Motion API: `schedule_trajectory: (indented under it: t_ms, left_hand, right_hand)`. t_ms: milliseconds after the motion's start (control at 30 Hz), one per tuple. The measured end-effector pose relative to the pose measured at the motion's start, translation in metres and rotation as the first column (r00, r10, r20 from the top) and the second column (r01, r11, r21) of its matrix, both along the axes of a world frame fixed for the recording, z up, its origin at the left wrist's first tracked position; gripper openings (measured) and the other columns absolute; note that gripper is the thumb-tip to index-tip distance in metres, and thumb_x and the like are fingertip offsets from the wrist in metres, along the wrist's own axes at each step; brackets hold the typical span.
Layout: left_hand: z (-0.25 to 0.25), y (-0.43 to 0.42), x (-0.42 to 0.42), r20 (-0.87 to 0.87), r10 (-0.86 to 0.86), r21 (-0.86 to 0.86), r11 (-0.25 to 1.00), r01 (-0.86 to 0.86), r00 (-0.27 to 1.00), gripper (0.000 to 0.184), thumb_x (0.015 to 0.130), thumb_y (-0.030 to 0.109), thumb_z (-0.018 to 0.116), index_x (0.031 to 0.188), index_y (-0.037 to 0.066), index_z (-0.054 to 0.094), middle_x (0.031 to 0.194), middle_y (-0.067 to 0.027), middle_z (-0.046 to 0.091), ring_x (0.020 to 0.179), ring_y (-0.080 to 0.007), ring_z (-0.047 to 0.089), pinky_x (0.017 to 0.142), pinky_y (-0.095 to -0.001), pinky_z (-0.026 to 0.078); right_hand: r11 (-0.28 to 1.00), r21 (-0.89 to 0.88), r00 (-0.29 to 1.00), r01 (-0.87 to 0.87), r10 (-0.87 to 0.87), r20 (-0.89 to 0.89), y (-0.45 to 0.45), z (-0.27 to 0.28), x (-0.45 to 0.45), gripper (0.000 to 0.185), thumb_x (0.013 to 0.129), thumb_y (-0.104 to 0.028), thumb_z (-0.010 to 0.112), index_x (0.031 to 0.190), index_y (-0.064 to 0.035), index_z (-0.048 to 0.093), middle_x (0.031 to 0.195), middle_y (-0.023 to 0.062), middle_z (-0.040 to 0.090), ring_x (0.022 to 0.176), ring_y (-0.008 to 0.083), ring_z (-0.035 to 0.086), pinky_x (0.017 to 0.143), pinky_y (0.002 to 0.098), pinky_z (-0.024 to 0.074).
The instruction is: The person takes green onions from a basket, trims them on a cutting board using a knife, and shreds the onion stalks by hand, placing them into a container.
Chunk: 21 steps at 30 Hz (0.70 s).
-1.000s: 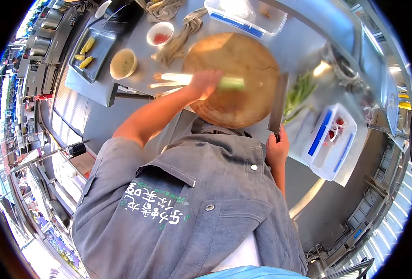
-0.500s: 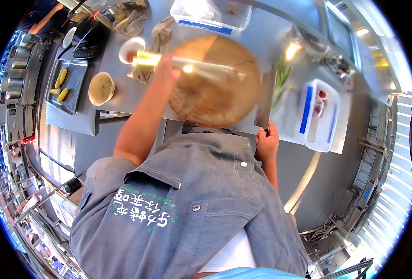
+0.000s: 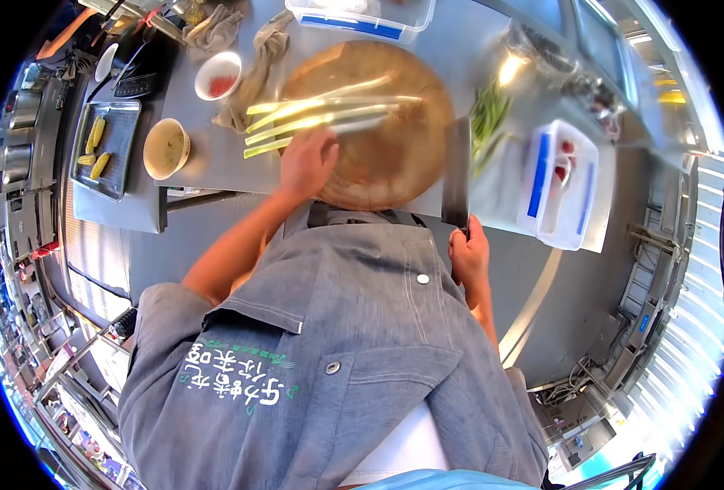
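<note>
The right hand [image 3: 470, 249] was closed around the handle of a cleaver [image 3: 457, 175], whose broad blade pointed away from the body just beside the right edge of a round wooden board [image 3: 370, 184]. The left hand [image 3: 309, 163] lay palm down at the board's near left part, against the lowest of several long pale green stalks [image 3: 272, 134]; its fingers were blurred, so whether they gripped or merely touched could not be told. The stalks lay side by side across the board, slightly fanned, their greener ends jutting past its left edge.

Left of the board, on the metal table [image 3: 215, 159], stood a white bowl [image 3: 216, 63] with small red pieces in it, beside a crumpled cloth [image 3: 264, 65]. Nearer the body was a tan bowl [image 3: 157, 145]; a little lay at its bottom, too small to make out. Farther left, a dark shallow tray [image 3: 118, 155] held yellow corn cobs [image 3: 100, 166].

Beyond the board, a clear box [image 3: 354, 27] with a blue latch held something whitish, cut off by the view. To the right of the cleaver lay green leaves [image 3: 488, 118], and past them a clear box with blue sides [image 3: 570, 224] contained red items in thin plastic.
</note>
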State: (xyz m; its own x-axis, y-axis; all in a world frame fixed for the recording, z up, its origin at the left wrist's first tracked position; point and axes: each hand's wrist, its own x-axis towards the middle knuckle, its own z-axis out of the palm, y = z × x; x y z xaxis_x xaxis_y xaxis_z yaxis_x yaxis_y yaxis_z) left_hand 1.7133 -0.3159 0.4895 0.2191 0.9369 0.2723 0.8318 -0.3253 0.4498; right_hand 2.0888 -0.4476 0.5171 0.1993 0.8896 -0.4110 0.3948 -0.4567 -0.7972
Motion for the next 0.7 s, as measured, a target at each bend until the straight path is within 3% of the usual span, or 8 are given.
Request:
schedule_trajectory:
  t_ms: [33, 67, 133, 200, 267, 467, 700]
  left_hand:
    - [-0.006, 0.007, 0.003, -0.055, -0.010, 0.011, 1.000, 0.010, 0.998, 0.038, 0.090, 0.018, 0.074, 0.127, 0.013, 0.068, 0.116, -0.0065, 0.066, 0.107, -0.0315, 0.063, 0.096, -0.0442, 0.051]
    - [-0.012, 0.011, 0.003, -0.052, -0.008, 0.006, 1.000, 0.008, 0.999, 0.038, 0.090, 0.018, 0.074, 0.127, 0.013, 0.068, 0.116, -0.0065, 0.066, 0.107, -0.0315, 0.063, 0.096, -0.0442, 0.051]
    - [-0.019, 0.023, 0.001, -0.179, -0.078, 0.006, 0.997, 0.081, 0.981, 0.041, 0.090, 0.016, 0.072, 0.131, 0.014, 0.067, 0.115, -0.0057, 0.065, 0.110, -0.0290, 0.063, 0.097, -0.0435, 0.051]
    - [-0.026, 0.026, 0.001, -0.183, -0.079, 0.040, 0.995, 0.087, 0.980, 0.043, 0.091, 0.012, 0.066, 0.133, 0.015, 0.067, 0.111, -0.0053, 0.064, 0.110, -0.0285, 0.062, 0.097, -0.0440, 0.051]
    - [-0.032, 0.030, 0.001, -0.210, -0.091, 0.008, 0.995, 0.095, 0.973, 0.044, 0.091, 0.011, 0.061, 0.135, 0.016, 0.067, 0.109, -0.0050, 0.063, 0.110, -0.0284, 0.062, 0.096, -0.0437, 0.051]
    - [-0.031, 0.019, 0.002, -0.167, -0.121, -0.048, 0.992, 0.114, 0.979, 0.048, 0.090, 0.005, 0.058, 0.135, 0.019, 0.069, 0.106, -0.0060, 0.062, 0.107, -0.0285, 0.062, 0.093, -0.0407, 0.052]
    - [-0.032, 0.003, 0.002, -0.077, -0.147, -0.032, 0.989, 0.145, 0.986, 0.049, 0.087, 0.002, 0.059, 0.132, 0.017, 0.073, 0.103, -0.0082, 0.062, 0.104, -0.0297, 0.061, 0.092, -0.0408, 0.053]
  right_hand:
    - [0.995, -0.015, 0.975, -0.099, 0.100, 0.196, 0.003, -0.003, 0.003, 0.028, 0.101, -0.013, 0.056, 0.123, 0.0036, 0.059, 0.082, 0.0193, 0.069, 0.071, 0.0378, 0.066, 0.067, 0.0448, 0.0516]
    - [0.995, -0.021, 0.974, -0.101, 0.103, 0.199, 0.003, -0.003, 0.005, 0.028, 0.101, -0.013, 0.056, 0.123, 0.0036, 0.059, 0.082, 0.0193, 0.069, 0.071, 0.0378, 0.066, 0.067, 0.0448, 0.0516]
    - [0.988, 0.058, 0.933, -0.146, 0.118, 0.341, 0.015, 0.017, 0.000, 0.021, 0.102, -0.016, 0.055, 0.108, 0.0041, 0.054, 0.089, 0.0301, 0.068, 0.081, 0.0537, 0.063, 0.072, 0.0522, 0.0513]
    - [0.985, 0.055, 0.927, -0.161, 0.132, 0.352, 0.016, 0.047, -0.005, 0.018, 0.102, -0.014, 0.054, 0.105, 0.0031, 0.053, 0.087, 0.0294, 0.068, 0.081, 0.0521, 0.063, 0.070, 0.0514, 0.0510]
    - [0.966, -0.032, 0.908, -0.258, 0.253, 0.335, 0.016, 0.070, -0.012, 0.016, 0.102, -0.014, 0.054, 0.104, 0.0016, 0.053, 0.085, 0.0280, 0.068, 0.081, 0.0517, 0.064, 0.070, 0.0536, 0.0502]
    - [0.873, -0.008, 0.825, -0.487, 0.463, 0.325, 0.018, 0.058, -0.030, 0.015, 0.101, -0.015, 0.056, 0.106, -0.0012, 0.053, 0.084, 0.0258, 0.069, 0.083, 0.0509, 0.065, 0.070, 0.0580, 0.0479]
    - [0.885, 0.042, 0.852, -0.464, 0.433, 0.295, 0.019, 0.042, -0.024, 0.016, 0.101, -0.015, 0.057, 0.106, -0.0008, 0.053, 0.085, 0.0267, 0.069, 0.084, 0.0508, 0.065, 0.072, 0.0580, 0.0485]
